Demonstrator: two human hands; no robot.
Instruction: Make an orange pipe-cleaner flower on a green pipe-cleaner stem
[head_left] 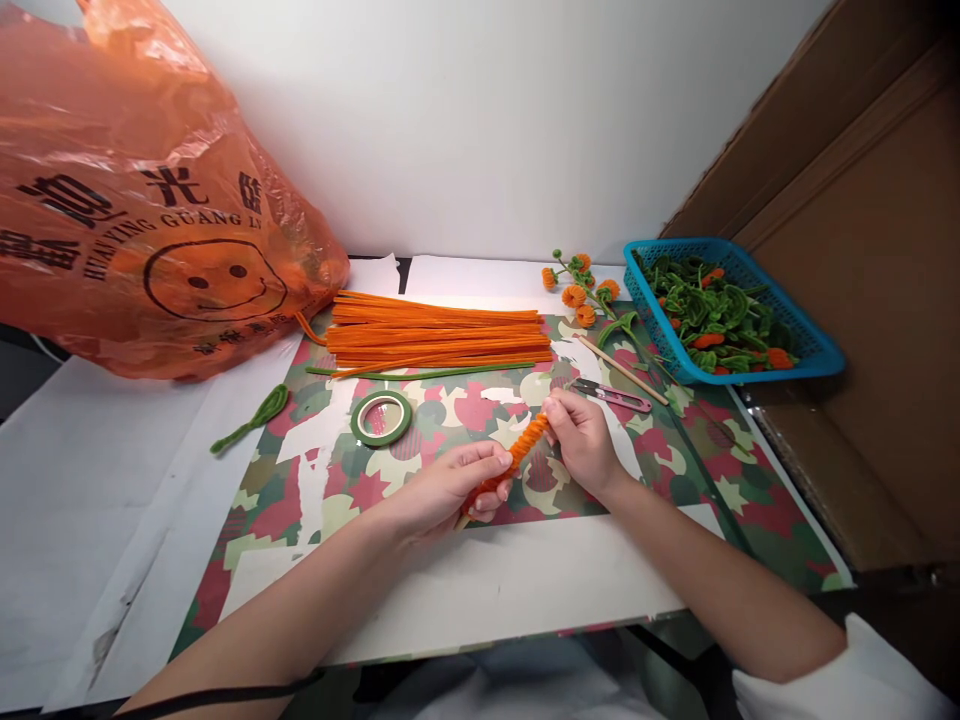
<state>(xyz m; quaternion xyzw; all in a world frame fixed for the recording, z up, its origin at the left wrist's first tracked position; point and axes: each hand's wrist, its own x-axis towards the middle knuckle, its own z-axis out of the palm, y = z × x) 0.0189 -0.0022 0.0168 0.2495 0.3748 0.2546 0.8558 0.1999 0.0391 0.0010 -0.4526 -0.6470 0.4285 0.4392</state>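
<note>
Now, from the camera on my head, I see both my hands close together over the table, with a fuzzy orange coil [529, 439] between them. The coil sits in the middle, above a sheet with a bright leafy pattern [337, 500], and it tilts up toward my right. My left hand [472, 475] holds the low part, with the thumb on top and the fingers curled under. A bit of a pale stick [463, 522] pokes out below that hand. My right hand [585, 440] pinches the top end between the thumb and the fingers. Just past my right hand lie small pink snips [615, 396], and a thin wooden stick [622, 370] lies a little behind them. Farther back is a stem of little orange flowers [574, 296] with green parts. To the right of it is a blue basket [658, 320], full of curly green pieces [712, 310] with some orange bits mixed in. Near my left hand, a roll of green tape [408, 420] lies flat. Behind it is a wide bunch of fuzzy orange sticks [439, 335], and one long green stick [465, 372] runs along the front of the bunch. Off to the left is a green loop with a tail [271, 404]. A big orange bag [187, 130] with a smiley face stands behind that, next to the bunch.
</note>
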